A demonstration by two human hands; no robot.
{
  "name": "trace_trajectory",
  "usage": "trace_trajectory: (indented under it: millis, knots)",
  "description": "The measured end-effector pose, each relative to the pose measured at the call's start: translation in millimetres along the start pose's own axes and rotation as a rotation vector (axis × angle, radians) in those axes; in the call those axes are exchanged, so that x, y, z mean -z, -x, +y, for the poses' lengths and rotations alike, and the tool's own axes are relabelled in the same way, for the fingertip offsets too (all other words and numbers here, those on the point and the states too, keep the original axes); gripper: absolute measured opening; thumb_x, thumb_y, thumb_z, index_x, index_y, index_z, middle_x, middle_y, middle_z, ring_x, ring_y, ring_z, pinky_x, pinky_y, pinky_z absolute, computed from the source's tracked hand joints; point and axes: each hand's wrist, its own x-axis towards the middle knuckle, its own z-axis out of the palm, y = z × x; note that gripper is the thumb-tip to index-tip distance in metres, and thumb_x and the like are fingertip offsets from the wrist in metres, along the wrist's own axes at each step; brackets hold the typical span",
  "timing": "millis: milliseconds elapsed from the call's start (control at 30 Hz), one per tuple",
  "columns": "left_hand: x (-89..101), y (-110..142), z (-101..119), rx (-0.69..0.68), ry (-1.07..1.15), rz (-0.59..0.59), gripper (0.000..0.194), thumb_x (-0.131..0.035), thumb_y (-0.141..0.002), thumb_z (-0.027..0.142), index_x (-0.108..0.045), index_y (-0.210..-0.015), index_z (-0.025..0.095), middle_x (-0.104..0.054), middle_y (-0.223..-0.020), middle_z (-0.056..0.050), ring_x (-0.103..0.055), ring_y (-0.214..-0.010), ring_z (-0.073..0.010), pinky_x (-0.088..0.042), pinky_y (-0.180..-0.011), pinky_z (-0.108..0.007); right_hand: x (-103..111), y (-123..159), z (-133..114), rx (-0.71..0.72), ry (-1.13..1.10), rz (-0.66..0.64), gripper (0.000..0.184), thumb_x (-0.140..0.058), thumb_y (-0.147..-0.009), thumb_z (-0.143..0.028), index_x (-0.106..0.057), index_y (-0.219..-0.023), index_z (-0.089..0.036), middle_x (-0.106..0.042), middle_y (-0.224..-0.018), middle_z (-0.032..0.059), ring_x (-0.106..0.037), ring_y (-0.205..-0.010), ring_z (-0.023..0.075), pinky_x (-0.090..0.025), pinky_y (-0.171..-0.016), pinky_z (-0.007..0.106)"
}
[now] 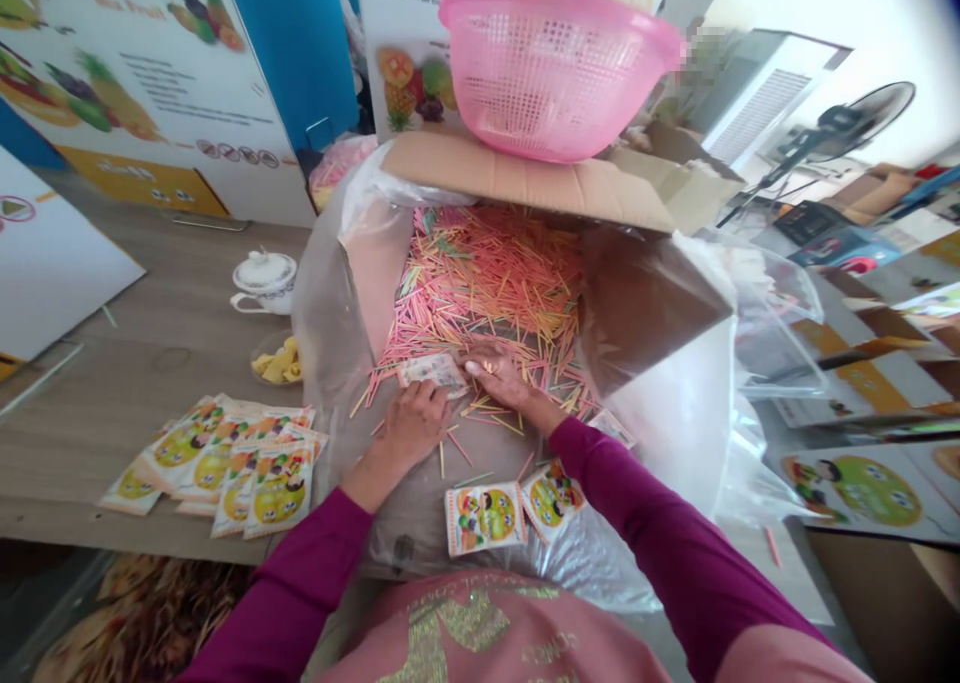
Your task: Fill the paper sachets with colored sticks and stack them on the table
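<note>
My left hand [409, 425] is closed on the near edge of a small printed packet [433, 370], which lies flat with its pale side up. My right hand [501, 375] is at the packet's right end, its fingers curled round a few thin sticks whose pale ends show by the thumb. Just beyond both hands, a heap of thin pink, orange, yellow and green sticks [495, 273] spills out of a cardboard box [652, 303] tipped on its side. Two printed packets, one a fruit-face packet [486, 518], lie in front of me on the plastic.
A pile of similar packets [255, 463] lies on the wooden table [67, 443] at left. Behind it are a lidded white cup [264, 281] and a bowl of yellow pieces [277, 363]. A pink basket [559, 73] rests atop the box. Clear plastic [682, 403] surrounds the box.
</note>
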Motion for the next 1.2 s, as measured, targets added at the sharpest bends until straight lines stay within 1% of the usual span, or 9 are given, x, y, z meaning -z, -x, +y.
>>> trace_trajectory:
  millis: [100,200,300,400,600,767,867,1067,1200]
  knots:
    - [7.5,-5,8,0.087,0.015,-0.033,0.025,-0.057,-0.104,0.018,-0.078,-0.117,0.013,-0.077,-0.11,-0.019,-0.073,-0.106,-0.0334,-0.055,-0.087,-0.042,-1,1,-5,0.014,0.038,-0.035,0.067,-0.053,-0.099,-0.083,-0.077,-0.075,-0.026,-0.075,-0.087,0.0087,-0.068,-0.097,0.0285,-0.051,-0.111,0.052]
    - [11.5,-8,8,0.124,0.036,-0.028,0.029,-0.052,-0.103,0.012,-0.078,-0.116,0.014,-0.077,-0.109,-0.018,-0.072,-0.102,-0.0317,-0.053,-0.086,-0.04,4,1,-17,-0.013,-0.006,0.067,0.067,-0.046,-0.104,-0.081,-0.084,-0.089,-0.028,-0.079,-0.101,0.0092,-0.071,-0.11,0.0296,-0.05,-0.115,0.049]
    - [6.7,-4,-1,0.038,0.04,0.052,0.026,-0.054,-0.102,0.012,-0.079,-0.105,0.017,-0.075,-0.108,-0.016,-0.068,-0.111,-0.032,-0.052,-0.093,-0.041,11,-2,-31,-0.042,-0.078,0.137,0.064,-0.05,-0.102,-0.082,-0.087,-0.098,-0.031,-0.081,-0.113,0.0081,-0.07,-0.122,0.0314,-0.049,-0.12,0.048]
    - [-1.4,3,-9,-0.018,0.045,0.074,0.026,-0.056,-0.099,0.008,-0.08,-0.102,0.019,-0.075,-0.105,-0.015,-0.067,-0.109,-0.0304,-0.053,-0.092,-0.041,15,-2,-37,-0.103,-0.151,0.129,0.066,-0.051,-0.1,-0.085,-0.087,-0.102,-0.03,-0.082,-0.111,0.008,-0.072,-0.12,0.0319,-0.051,-0.118,0.049]
    - [2.6,4,-17,0.115,0.112,0.04,0.028,-0.05,-0.105,0.015,-0.078,-0.102,0.018,-0.078,-0.105,-0.012,-0.072,-0.1,-0.0267,-0.054,-0.087,-0.037,4,10,-29,-0.174,-0.205,0.109,0.059,-0.049,-0.107,-0.075,-0.087,-0.107,-0.03,-0.082,-0.116,0.0055,-0.073,-0.12,0.0276,-0.046,-0.122,0.046]
    - [13.4,-6,-5,0.145,0.069,-0.055,0.025,-0.057,-0.097,0.007,-0.079,-0.108,0.014,-0.078,-0.115,-0.018,-0.072,-0.112,-0.0312,-0.056,-0.089,-0.038,-7,10,-33,-0.171,-0.25,0.096,0.063,-0.047,-0.105,-0.079,-0.087,-0.108,-0.03,-0.081,-0.113,0.0054,-0.07,-0.127,0.0279,-0.049,-0.117,0.043]
    - [16.4,-14,-4,0.186,0.033,-0.093,0.028,-0.057,-0.093,0.004,-0.08,-0.107,0.015,-0.079,-0.115,-0.017,-0.072,-0.11,-0.0299,-0.057,-0.089,-0.037,-8,6,-39,-0.161,-0.259,0.084,0.064,-0.049,-0.104,-0.081,-0.086,-0.107,-0.029,-0.081,-0.113,0.0049,-0.071,-0.123,0.0268,-0.049,-0.117,0.041]
    - [5.0,-10,-30,0.159,0.124,0.13,0.02,-0.063,-0.086,0.006,-0.075,-0.085,0.021,-0.077,-0.103,-0.013,-0.068,-0.114,-0.0324,-0.055,-0.104,-0.044,-6,7,-46,-0.125,-0.282,0.124,0.062,-0.048,-0.106,-0.078,-0.087,-0.107,-0.03,-0.08,-0.118,0.0051,-0.07,-0.127,0.0288,-0.045,-0.122,0.045]
    - [-7.7,1,-27,0.097,0.12,0.103,0.024,-0.059,-0.088,0.003,-0.075,-0.085,0.02,-0.075,-0.098,-0.015,-0.068,-0.107,-0.0336,-0.055,-0.097,-0.045,-9,7,-45,-0.164,-0.24,0.166,0.07,-0.043,-0.103,-0.084,-0.086,-0.106,-0.029,-0.081,-0.118,0.0073,-0.069,-0.129,0.0315,-0.049,-0.117,0.047]
